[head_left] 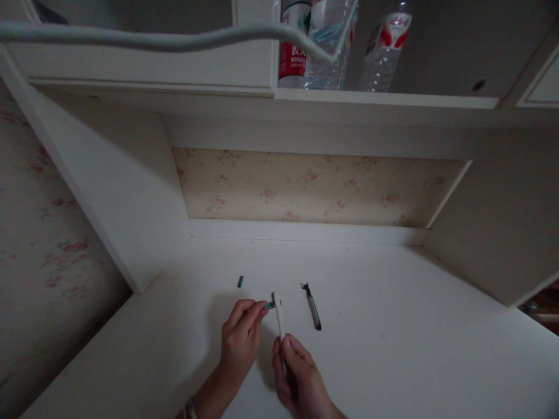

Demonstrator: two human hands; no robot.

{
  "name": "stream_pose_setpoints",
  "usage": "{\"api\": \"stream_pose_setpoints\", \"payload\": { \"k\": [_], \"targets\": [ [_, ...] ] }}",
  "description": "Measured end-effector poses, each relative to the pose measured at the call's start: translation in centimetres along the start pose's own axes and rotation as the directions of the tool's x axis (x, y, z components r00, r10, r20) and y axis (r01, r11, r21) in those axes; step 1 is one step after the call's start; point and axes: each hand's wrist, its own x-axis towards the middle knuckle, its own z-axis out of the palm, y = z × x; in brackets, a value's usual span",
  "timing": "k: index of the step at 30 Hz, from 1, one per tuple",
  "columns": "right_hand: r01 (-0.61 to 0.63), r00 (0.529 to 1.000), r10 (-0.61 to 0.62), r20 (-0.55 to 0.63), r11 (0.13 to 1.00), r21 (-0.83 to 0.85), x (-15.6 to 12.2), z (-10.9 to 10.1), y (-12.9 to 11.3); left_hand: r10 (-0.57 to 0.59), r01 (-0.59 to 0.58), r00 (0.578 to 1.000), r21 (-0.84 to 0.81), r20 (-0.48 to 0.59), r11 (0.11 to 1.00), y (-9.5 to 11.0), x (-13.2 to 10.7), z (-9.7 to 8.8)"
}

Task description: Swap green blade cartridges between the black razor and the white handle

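My left hand (pixel 242 331) pinches a small teal-and-dark piece (pixel 268 305), which looks like a razor cartridge. It meets the upper end of a slim white handle (pixel 278 311), probably a razor's; whether the two are joined is too small to tell. Fingers of my right hand (pixel 301 372) are wrapped around the lower part of this handle, which points up and away from me. To the right lies a black-and-grey razor (pixel 313 308) on the white desk (pixel 393 349). Beyond my left hand rests another small dark teal piece (pixel 240 281), similar to the pinched one.
Above the desk, a shelf (pixel 384 102) holds plastic bottles (pixel 386 49) and a red-labelled container (pixel 292 64). A pale curved tube (pixel 174 42) crosses the top of the view. White side panels (pixel 131 192) and floral-papered wall (pixel 305 186) enclose the desk.
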Motion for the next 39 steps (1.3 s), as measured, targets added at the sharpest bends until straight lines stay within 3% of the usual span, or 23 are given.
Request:
{"api": "stream_pose_setpoints", "payload": {
  "k": [5,9,16,22,27,32,37,39],
  "targets": [
    [0.009,1.0,-0.009,0.002,1.0,-0.008,0.1,0.0,0.6,-0.009,0.009,1.0,0.03,0.01,1.0,0.1,0.0,0.0],
    [0.098,0.994,-0.103,-0.047,0.991,-0.091,0.4,0.3,1.2,-0.023,0.022,1.0,0.049,0.016,0.999,-0.1,-0.1,0.0],
    [0.147,0.976,-0.173,-0.134,0.972,-0.184,0.3,0.2,0.7,-0.001,0.003,1.0,0.05,-0.031,0.999,0.0,0.2,-0.1],
    [0.131,0.991,-0.129,0.026,0.961,-0.245,0.4,0.0,1.1,-0.007,0.008,1.0,0.031,-0.013,0.999,-0.1,0.1,-0.2],
    [0.151,0.98,-0.177,-0.091,0.958,-0.245,0.5,-0.1,1.1,0.018,-0.017,0.999,0.03,-0.028,0.999,-0.1,0.2,-0.2],
    [0.152,0.988,-0.152,0.023,0.956,-0.251,0.4,-0.2,1.6,-0.004,0.004,1.0,0.008,-0.01,1.0,0.0,0.1,-0.2],
    [0.171,0.973,-0.198,-0.12,0.964,-0.203,0.4,-0.4,0.8,0.028,-0.027,0.999,0.023,-0.042,0.999,-0.2,0.4,-0.4],
    [0.152,0.977,-0.177,-0.12,0.97,-0.191,0.2,-0.5,0.5,0.03,-0.027,0.998,0.039,-0.057,0.999,-0.3,0.6,-0.5]
  ]
}}
